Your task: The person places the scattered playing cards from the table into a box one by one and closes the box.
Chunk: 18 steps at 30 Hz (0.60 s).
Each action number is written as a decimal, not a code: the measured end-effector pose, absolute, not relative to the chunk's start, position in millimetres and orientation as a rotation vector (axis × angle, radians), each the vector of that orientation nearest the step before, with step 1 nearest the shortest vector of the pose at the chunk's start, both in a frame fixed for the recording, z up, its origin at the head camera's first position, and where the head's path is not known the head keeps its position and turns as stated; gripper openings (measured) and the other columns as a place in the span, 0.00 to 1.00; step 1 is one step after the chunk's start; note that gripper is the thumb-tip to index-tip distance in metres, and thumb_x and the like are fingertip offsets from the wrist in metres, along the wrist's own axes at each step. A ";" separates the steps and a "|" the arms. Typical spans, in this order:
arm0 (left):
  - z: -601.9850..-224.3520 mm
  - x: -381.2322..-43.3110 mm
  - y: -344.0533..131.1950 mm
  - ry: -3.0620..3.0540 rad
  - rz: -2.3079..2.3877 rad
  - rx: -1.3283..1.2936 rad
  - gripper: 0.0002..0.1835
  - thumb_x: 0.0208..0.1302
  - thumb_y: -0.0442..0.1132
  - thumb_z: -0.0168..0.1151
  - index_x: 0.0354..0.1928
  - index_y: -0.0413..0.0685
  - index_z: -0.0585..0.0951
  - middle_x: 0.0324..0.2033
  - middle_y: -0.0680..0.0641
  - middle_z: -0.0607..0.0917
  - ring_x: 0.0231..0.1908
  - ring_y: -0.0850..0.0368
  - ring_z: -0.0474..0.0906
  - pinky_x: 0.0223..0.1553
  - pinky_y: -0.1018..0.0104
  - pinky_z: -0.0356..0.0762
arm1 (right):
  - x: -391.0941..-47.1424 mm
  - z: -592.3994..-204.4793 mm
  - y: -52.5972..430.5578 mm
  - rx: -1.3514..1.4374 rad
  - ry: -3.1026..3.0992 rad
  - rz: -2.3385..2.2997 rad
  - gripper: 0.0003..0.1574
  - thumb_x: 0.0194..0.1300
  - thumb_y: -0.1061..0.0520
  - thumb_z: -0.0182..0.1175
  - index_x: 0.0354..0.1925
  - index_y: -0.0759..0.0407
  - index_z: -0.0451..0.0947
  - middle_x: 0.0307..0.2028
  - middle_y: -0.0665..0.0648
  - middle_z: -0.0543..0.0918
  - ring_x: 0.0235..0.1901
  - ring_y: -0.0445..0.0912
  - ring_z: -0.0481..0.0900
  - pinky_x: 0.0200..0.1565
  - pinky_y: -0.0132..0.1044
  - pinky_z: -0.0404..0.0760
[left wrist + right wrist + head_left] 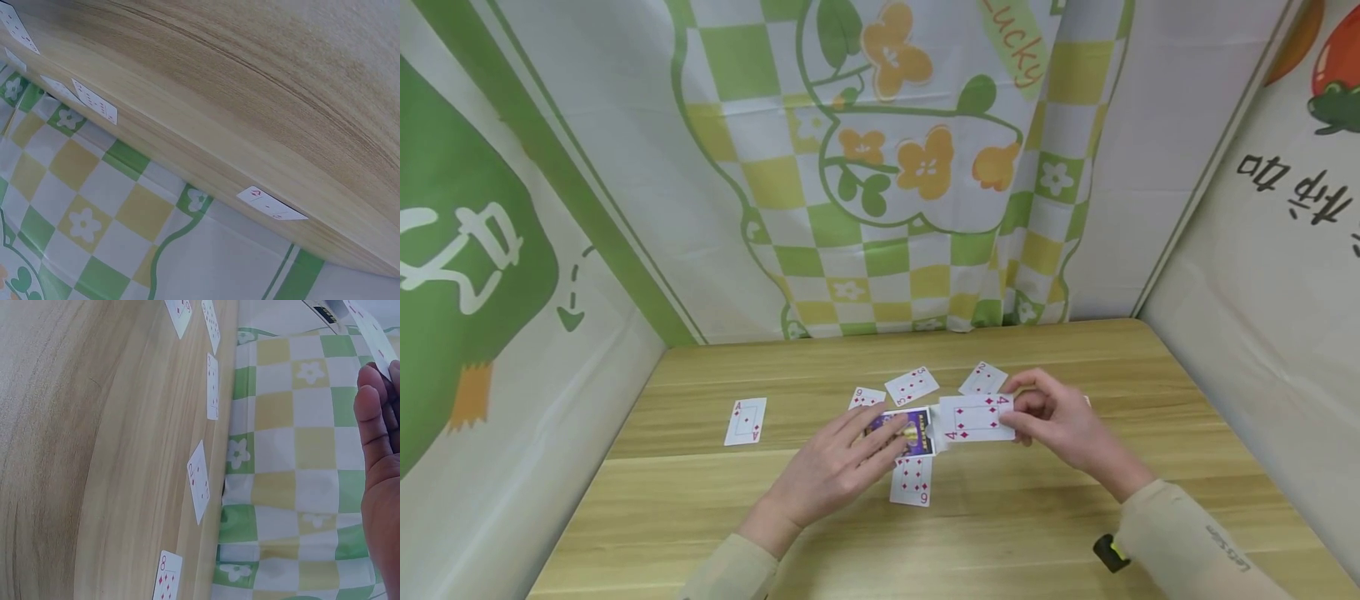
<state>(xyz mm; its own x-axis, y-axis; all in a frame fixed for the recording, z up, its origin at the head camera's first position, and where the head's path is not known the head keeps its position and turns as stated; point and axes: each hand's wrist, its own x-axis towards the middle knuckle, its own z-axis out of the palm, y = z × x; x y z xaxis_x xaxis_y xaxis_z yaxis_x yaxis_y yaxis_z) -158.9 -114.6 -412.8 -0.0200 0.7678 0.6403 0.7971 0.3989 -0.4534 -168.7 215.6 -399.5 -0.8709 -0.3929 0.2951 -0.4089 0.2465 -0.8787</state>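
My left hand (842, 467) holds a purple-fronted card box (917, 432) from above, its fingers lying across the printed face. The box's open end points right, with a white flap (942, 435) showing. Between the thumb and fingers of my right hand (1060, 417) is a four of diamonds playing card (976, 418), pinched by its right edge. Its left end is right at the box's opening. In the right wrist view, the card (374, 336) and the box (324, 311) are raised above the table. The left wrist view does not show my left hand.
On the wooden table (700, 517) lie an ace of diamonds (746, 421) at left, a six (912, 483) below the box, and a nine (865, 397), another diamond card (912, 385) and a two (983, 378) behind. An eight (167, 578) lies farther right. A patterned curtain (887, 275) hangs behind.
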 end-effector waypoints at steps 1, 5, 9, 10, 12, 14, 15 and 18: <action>-412.9 -158.9 -114.6 -1.776 -0.039 -1.364 0.15 0.63 0.33 0.49 0.49 0.44 0.81 0.55 0.41 0.77 0.54 0.40 0.73 0.58 0.51 0.70 | -168.6 -399.7 214.9 0.793 -2.471 1.751 0.19 0.58 0.62 0.63 0.46 0.60 0.68 0.24 0.55 0.82 0.18 0.48 0.76 0.20 0.38 0.80; -413.1 -158.7 -114.8 -1.774 -0.036 -1.364 0.16 0.63 0.32 0.49 0.49 0.43 0.81 0.55 0.40 0.77 0.55 0.40 0.72 0.58 0.51 0.70 | -168.4 -401.3 212.6 0.830 -2.452 1.751 0.18 0.58 0.67 0.62 0.45 0.62 0.67 0.22 0.57 0.81 0.17 0.50 0.76 0.19 0.38 0.80; -412.4 -158.2 -114.7 -1.779 -0.038 -1.365 0.16 0.62 0.32 0.49 0.50 0.43 0.80 0.55 0.40 0.77 0.55 0.40 0.72 0.58 0.51 0.69 | -168.5 -404.0 210.7 0.888 -2.436 1.721 0.18 0.57 0.70 0.61 0.45 0.63 0.66 0.21 0.58 0.80 0.17 0.51 0.75 0.18 0.39 0.79; -412.0 -158.0 -114.6 -1.776 -0.035 -1.364 0.16 0.63 0.32 0.49 0.50 0.43 0.80 0.55 0.40 0.77 0.55 0.40 0.72 0.58 0.51 0.69 | -168.3 -404.5 210.2 0.900 -2.441 1.706 0.18 0.58 0.69 0.61 0.44 0.62 0.66 0.21 0.57 0.80 0.17 0.50 0.75 0.18 0.39 0.80; -411.2 -157.6 -114.4 -1.772 -0.033 -1.364 0.16 0.63 0.33 0.49 0.49 0.43 0.81 0.55 0.40 0.77 0.55 0.40 0.72 0.58 0.51 0.70 | -167.9 -405.6 209.2 0.914 -2.457 1.684 0.17 0.58 0.67 0.61 0.44 0.60 0.67 0.21 0.56 0.79 0.17 0.49 0.75 0.19 0.38 0.80; -410.1 -157.2 -113.9 -1.760 -0.034 -1.365 0.15 0.64 0.34 0.49 0.49 0.43 0.81 0.55 0.40 0.77 0.55 0.40 0.72 0.58 0.51 0.70 | -167.4 -406.5 208.2 0.928 -2.474 1.652 0.17 0.59 0.64 0.62 0.44 0.58 0.67 0.21 0.53 0.79 0.17 0.47 0.75 0.19 0.37 0.79; -409.6 -157.0 -113.7 -1.753 -0.037 -1.367 0.15 0.65 0.34 0.50 0.49 0.43 0.81 0.54 0.40 0.77 0.55 0.40 0.72 0.58 0.51 0.70 | -167.1 -407.0 207.7 0.934 -2.480 1.643 0.16 0.59 0.62 0.62 0.44 0.57 0.67 0.21 0.53 0.79 0.17 0.47 0.75 0.19 0.37 0.79; -408.2 -156.6 -113.2 -1.732 -0.053 -1.371 0.14 0.66 0.36 0.50 0.48 0.42 0.81 0.54 0.40 0.78 0.54 0.40 0.73 0.57 0.51 0.71 | -166.3 -408.7 206.5 0.946 -2.492 1.624 0.16 0.60 0.59 0.62 0.44 0.56 0.67 0.20 0.52 0.79 0.17 0.46 0.75 0.19 0.38 0.79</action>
